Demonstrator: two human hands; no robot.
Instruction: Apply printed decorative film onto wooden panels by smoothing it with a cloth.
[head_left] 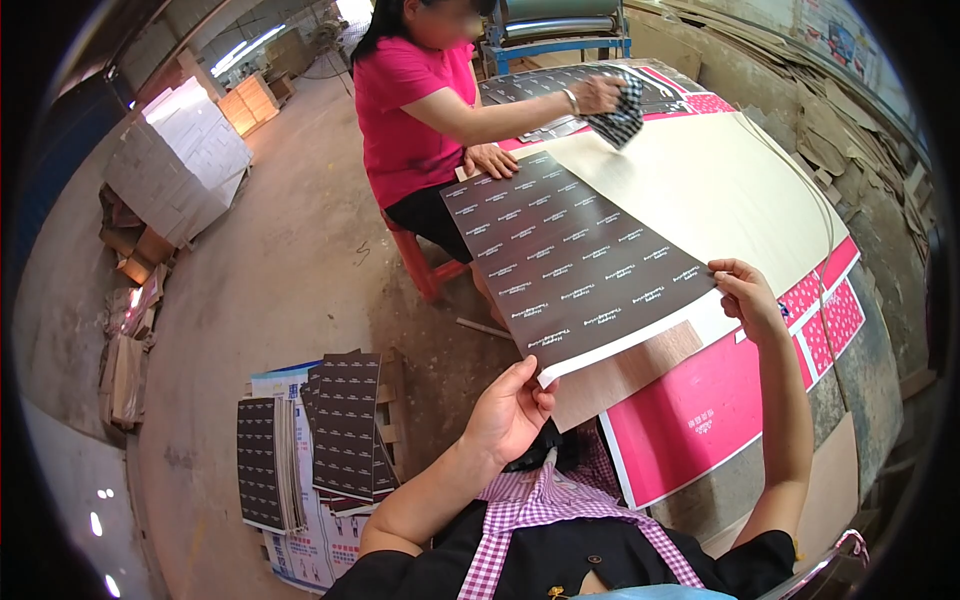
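A dark brown printed sheet (590,250) with a white border spans the space between my hands. My left hand (512,408) pinches its near left corner, which curls up a little. At the near right corner, my right hand (745,292) has the edge between thumb and fingers. Under the sheet lies a wood-coloured board (640,370), and a large cream sheet (720,190) stretches beyond it. Across the table a co-worker in a pink top rests one hand (491,160) at the sheet's far left corner. Their other hand (598,95) holds a black-and-white checked cloth (618,118).
Pink printed sheets (690,430) cover the table's near right part. Stacked dark printed boards (345,425) lie low at my left. The co-worker sits on a red stool (420,265). A roller machine (555,30) stands behind the table, and scrap sheets (850,130) pile along the right.
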